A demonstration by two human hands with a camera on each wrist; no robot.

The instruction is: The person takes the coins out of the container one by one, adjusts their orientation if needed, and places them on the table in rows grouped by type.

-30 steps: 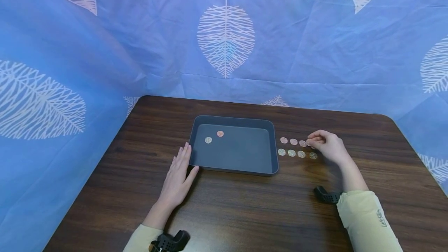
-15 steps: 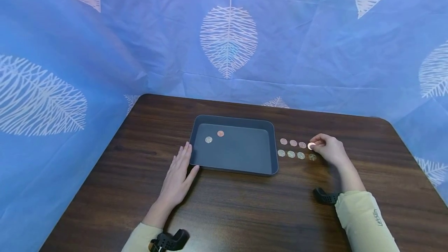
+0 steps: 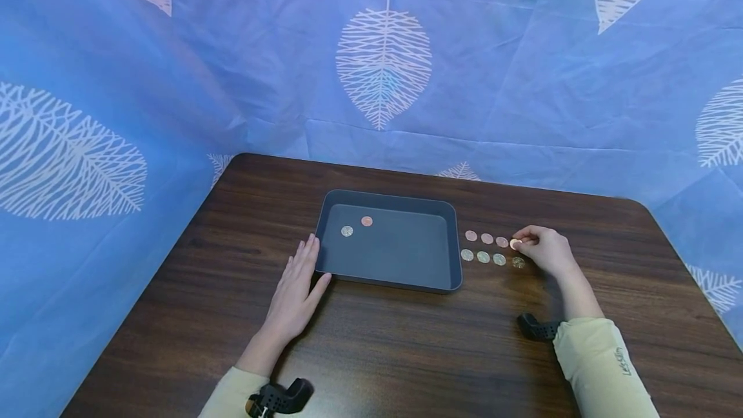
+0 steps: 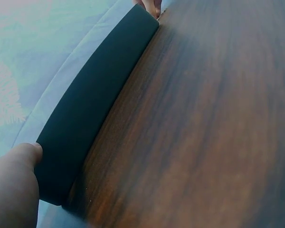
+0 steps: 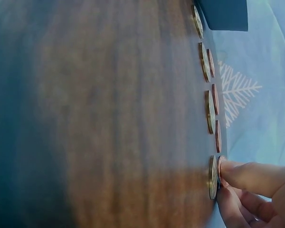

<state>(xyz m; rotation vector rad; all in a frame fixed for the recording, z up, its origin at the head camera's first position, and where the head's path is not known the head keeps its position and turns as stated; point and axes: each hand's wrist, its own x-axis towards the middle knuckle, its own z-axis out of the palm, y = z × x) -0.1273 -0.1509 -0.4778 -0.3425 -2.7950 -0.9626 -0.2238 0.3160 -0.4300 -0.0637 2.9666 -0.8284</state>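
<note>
My right hand (image 3: 544,249) pinches a copper-coloured coin (image 5: 222,166) between thumb and fingers, at the right end of the back row of coins. Three more copper-coloured coins (image 3: 487,238) continue that row leftward. A front row of paler, gold-toned coins (image 3: 483,257) lies parallel to it; its rightmost coin (image 5: 213,177) sits right beside the pinched one. My left hand (image 3: 295,289) lies with fingers straight against the left front corner of a dark grey tray (image 3: 392,281), the thumb touching its outer wall in the left wrist view. Inside the tray are one copper-coloured coin (image 3: 367,221) and one silvery coin (image 3: 347,231).
Both rows lie on a dark wooden table (image 3: 395,353), just right of the tray. A blue cloth (image 3: 278,50) with white leaf prints hangs behind the table and along its left side. Black wrist mounts (image 3: 536,328) sit on both forearms.
My right hand has come slightly nearer the body, and the pinched coin, partly hidden before, now shows in line with the back row. The left hand stays put. The head view has shifted slightly.
</note>
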